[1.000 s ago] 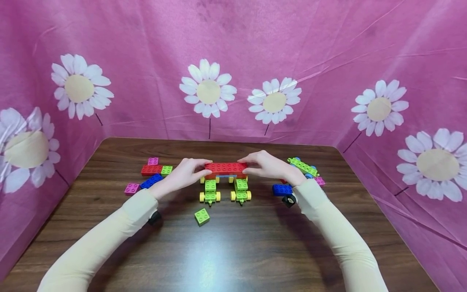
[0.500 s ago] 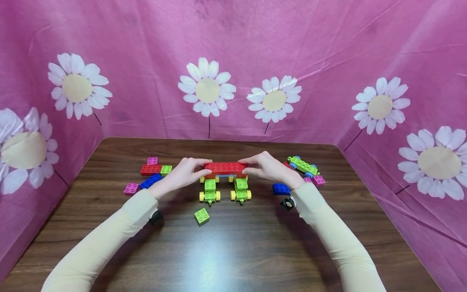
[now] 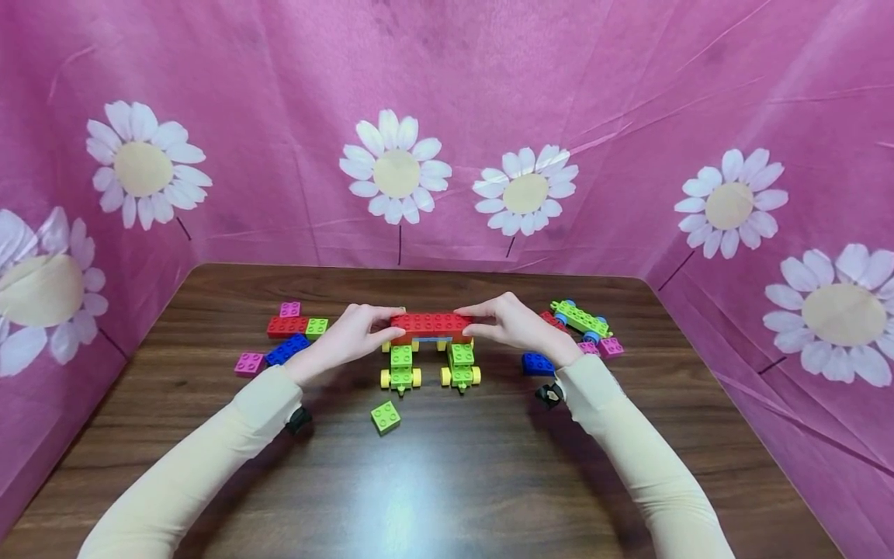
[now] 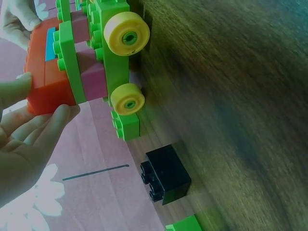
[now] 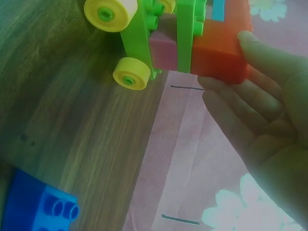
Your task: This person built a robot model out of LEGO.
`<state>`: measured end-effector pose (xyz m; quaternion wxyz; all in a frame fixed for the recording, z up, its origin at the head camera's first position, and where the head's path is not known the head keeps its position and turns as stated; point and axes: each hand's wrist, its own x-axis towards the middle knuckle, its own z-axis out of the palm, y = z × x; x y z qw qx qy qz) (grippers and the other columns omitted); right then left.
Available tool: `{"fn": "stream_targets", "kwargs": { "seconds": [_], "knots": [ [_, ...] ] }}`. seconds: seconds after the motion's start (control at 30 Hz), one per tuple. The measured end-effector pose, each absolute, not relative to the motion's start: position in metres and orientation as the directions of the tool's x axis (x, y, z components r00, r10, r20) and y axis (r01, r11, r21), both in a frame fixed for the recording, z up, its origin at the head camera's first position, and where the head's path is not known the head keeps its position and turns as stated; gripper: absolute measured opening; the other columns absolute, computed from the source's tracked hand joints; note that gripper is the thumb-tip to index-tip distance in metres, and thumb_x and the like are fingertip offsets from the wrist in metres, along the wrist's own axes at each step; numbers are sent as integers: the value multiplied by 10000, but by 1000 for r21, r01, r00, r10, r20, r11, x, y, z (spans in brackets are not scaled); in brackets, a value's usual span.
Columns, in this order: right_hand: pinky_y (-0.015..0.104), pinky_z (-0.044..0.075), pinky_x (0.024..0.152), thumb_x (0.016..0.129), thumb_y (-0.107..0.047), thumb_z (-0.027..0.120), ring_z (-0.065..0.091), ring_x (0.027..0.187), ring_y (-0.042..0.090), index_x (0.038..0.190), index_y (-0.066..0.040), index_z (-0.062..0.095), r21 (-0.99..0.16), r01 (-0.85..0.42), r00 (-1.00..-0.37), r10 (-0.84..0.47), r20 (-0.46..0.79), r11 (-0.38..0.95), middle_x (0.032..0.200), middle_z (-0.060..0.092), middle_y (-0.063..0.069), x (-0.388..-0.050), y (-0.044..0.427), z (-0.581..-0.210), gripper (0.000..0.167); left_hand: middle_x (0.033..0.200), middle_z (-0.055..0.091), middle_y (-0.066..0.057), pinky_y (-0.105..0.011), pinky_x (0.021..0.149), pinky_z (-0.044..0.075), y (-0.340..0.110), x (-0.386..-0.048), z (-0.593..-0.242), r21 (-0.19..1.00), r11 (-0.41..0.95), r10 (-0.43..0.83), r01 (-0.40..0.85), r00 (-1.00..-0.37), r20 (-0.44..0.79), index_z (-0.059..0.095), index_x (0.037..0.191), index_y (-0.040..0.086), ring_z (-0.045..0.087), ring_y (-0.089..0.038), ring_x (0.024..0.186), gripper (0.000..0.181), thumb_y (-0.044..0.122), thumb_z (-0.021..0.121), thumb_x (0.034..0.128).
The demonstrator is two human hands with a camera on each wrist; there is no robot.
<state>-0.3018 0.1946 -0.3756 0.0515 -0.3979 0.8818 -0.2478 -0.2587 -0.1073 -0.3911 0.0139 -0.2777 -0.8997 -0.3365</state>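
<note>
A long red brick lies crosswise on top of a toy built on two green wheeled bases, the left base and the right base, both with yellow wheels. My left hand pinches the brick's left end between thumb and fingers. At its right end my right hand pinches it the same way. Under the red layer, the left wrist view shows a blue piece, a green brick and pink bricks. The toy's far side is mostly hidden in the head view.
A loose green brick lies in front of the toy. Left are red, blue and pink bricks. Right are a blue brick and a green base with blue wheels. A black brick shows in the left wrist view.
Both hands keep their hold on the red brick and the toy stays in place. My right wrist has shifted slightly, uncovering more of the red and pink bricks at the right.
</note>
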Motion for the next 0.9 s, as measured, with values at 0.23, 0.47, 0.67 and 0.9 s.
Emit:
{"fn": "stream_targets", "kwargs": {
  "seconds": [0.23, 0.47, 0.67, 0.9],
  "knots": [
    [203, 284, 486, 918, -293, 704, 222, 475, 25, 1296, -64, 657, -461, -733, -628, -759, 174, 501, 599, 585, 36, -304, 194, -380, 445, 725, 679, -41, -207, 564, 397, -106, -256, -392, 572, 630, 491, 526, -840, 231, 649, 1274, -4, 410, -50, 523, 398, 213, 677, 941],
    [195, 292, 487, 915, -284, 709, 239, 479, 18, 1285, -95, 671, -443, -743, -623, -761, 183, 502, 606, 598, 1, -304, 193, -381, 417, 822, 745, -61, -206, 579, 421, -103, -258, -392, 549, 632, 487, 547, -832, 267, 688, 1190, -10, 491, -49, 566, 337, 188, 703, 918],
    [191, 301, 482, 914, -271, 714, 248, 470, 19, 1288, -104, 670, -424, -735, -637, -753, 165, 529, 603, 583, -36, -301, 191, -379, 412, 905, 763, -94, -209, 605, 456, -103, -257, -392, 570, 629, 483, 528, -841, 245, 679, 1193, -15, 554, -77, 633, 344, 190, 705, 917],
    [193, 302, 484, 914, -267, 714, 256, 476, 27, 1283, -84, 671, -408, -729, -650, -743, 160, 550, 639, 623, -12, -300, 190, -377, 414, 949, 760, -115, -213, 615, 474, -104, -259, -392, 586, 625, 492, 515, -843, 216, 657, 1229, -25, 565, -101, 648, 373, 188, 695, 925]
  ]
}}
